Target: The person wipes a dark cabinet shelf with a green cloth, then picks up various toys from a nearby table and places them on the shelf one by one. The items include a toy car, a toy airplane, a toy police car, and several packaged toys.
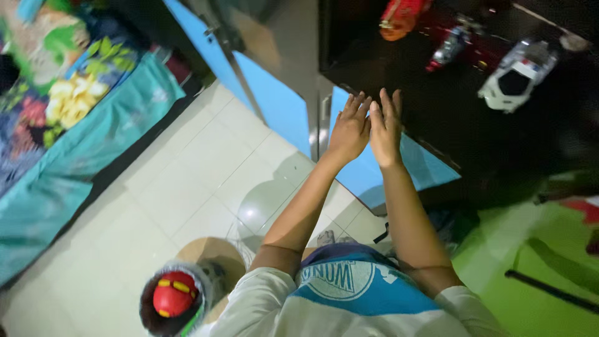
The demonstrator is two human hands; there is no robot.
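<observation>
Two hands are raised side by side over the near edge of the dark desk (449, 118), fingers straight and spread, holding nothing; the left hand (349, 131) and right hand (385, 128) touch along their inner edges. Keeping the palms flat and level seems best here. Nearest, the white toy car (518, 75) sits well apart toward the desk's right side.

Left hand (349, 130) and right hand (385, 128) lying side by side, touching, at the edge of a cabinet top (449, 106), toy car (519, 73) sitting well right of them, cupboard doors (274, 100) standing left, bed (68, 137) lying far left.
</observation>
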